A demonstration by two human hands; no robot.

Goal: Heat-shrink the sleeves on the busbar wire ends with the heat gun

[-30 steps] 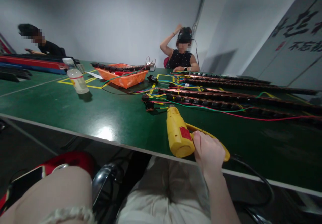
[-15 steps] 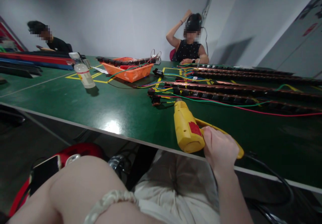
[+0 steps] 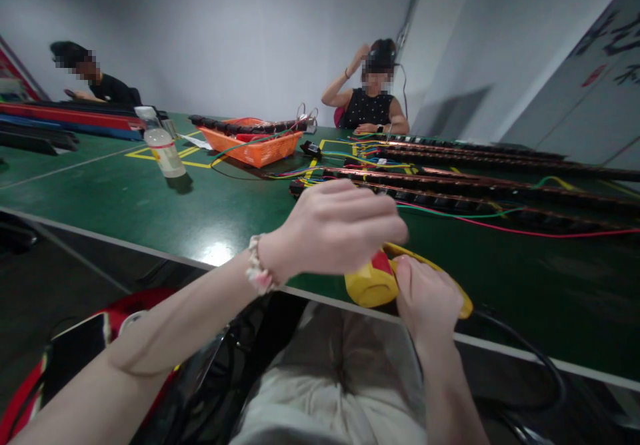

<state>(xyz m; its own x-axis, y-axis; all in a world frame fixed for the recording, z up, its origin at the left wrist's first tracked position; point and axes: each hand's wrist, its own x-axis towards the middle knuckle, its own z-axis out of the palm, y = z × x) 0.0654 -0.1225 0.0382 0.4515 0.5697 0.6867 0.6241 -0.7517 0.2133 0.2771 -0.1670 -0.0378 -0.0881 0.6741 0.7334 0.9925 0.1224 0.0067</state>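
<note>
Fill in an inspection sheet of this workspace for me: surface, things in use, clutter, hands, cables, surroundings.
Surface: green table, marked with yellow lines.
Things in use: yellow heat gun, partly hidden; long dark strips with coloured wires beyond.
Clutter: upright bottle; orange basket.
Hands: right hand grips the gun's handle; left hand blocks its barrel from view, contact unclear.
Cables: black cable at the handle's end.
Surroundings: one person across the table, another person far left.

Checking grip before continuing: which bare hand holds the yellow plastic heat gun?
The right hand, closed around the heat gun; the left hand, with a pale fabric wristband, hides the gun's front.
</note>
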